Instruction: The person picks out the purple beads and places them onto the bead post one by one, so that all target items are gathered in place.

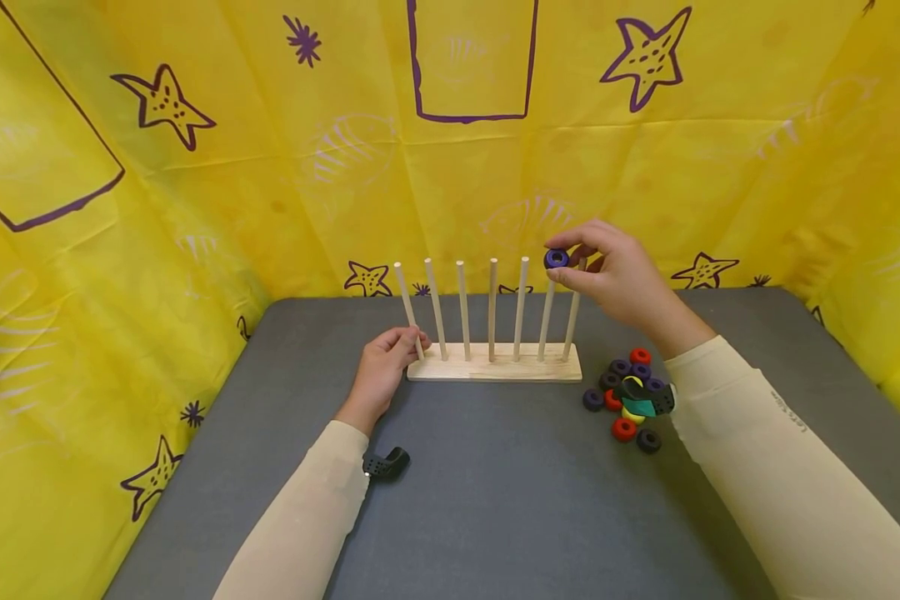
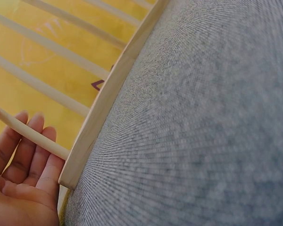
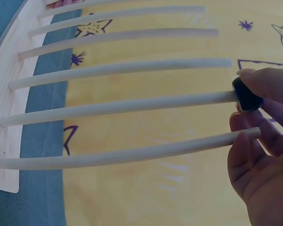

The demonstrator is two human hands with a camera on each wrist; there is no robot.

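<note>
Right hand (image 1: 617,271): grip closed, thumb and finger pinching a purple ring (image 3: 246,95) at the tip of the second peg from the right (image 3: 127,108); whether the bore has caught the tip cannot be told. Its other fingers curl by the tip of the rightmost peg (image 3: 108,157). Left hand (image 1: 382,362): grip loosely closed round the leftmost peg (image 1: 407,296) near its foot, presumably steadying the wooden base (image 1: 487,372) on the bench (image 1: 450,500). No ring sits at the foot of any peg. More rings (image 1: 611,401), red, purple, black and yellow, lie loose at the right, partly hidden by a wrist strap (image 1: 663,402). Step in hand, as judged: threading a first ring. Next move seems to call for centring the bore, then letting the ring down without snagging the neighbouring peg.
</note>
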